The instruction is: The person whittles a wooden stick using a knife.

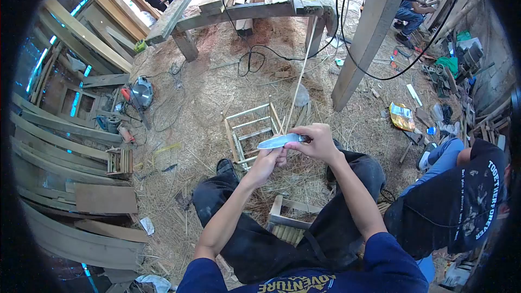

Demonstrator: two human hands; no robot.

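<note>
My right hand is closed around the handle of a knife, its broad pale blade pointing left. Just below the blade, my left hand is closed on a long thin wooden strip. From my hands the strip runs up and away towards the workbench. The blade lies across or close to the strip's near end; exact contact is hidden by my fingers. Behind my left hand stands a small slatted wooden frame on the ground. Between my legs is a low wooden piece with round slats.
A workbench stands ahead, a post to its right. At left lie a circular saw and stacked boards. A person in a black shirt sits close on my right. Cables and shavings cover the floor.
</note>
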